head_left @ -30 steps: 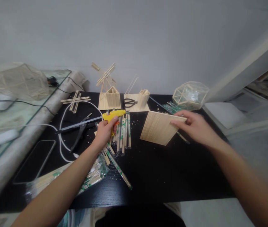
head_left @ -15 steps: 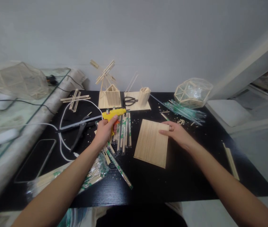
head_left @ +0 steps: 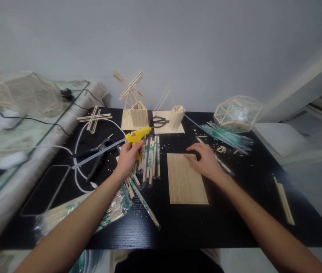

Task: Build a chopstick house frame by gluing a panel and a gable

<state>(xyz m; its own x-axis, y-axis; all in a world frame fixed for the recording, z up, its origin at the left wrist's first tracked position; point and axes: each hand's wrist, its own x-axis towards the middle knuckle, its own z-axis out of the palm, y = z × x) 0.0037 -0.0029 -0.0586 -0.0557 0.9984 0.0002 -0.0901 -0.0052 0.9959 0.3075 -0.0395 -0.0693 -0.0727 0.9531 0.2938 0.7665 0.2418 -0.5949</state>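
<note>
My left hand [head_left: 128, 159] is closed round the grip of a yellow glue gun [head_left: 137, 136], its nozzle pointing right and a clear glue stick poking out to the left. My right hand [head_left: 203, 161] lies on the far right corner of a flat panel of joined wooden sticks [head_left: 185, 178], fingers spread and pressing it onto the black table [head_left: 235, 212]. A row of wrapped chopsticks [head_left: 149, 155] lies between the two hands.
At the back stand a small stick windmill house [head_left: 134, 113], black scissors [head_left: 158, 121], a stick cup [head_left: 177, 116] and a geodesic stick dome [head_left: 237, 113]. Pliers [head_left: 98, 151], a white cable and a phone [head_left: 46, 189] lie left. Loose sticks [head_left: 284, 195] lie right.
My right hand brought the stick panel down from a tilted hold, turned it and laid it flat in front of me. The glue gun lifted slightly in my left hand.
</note>
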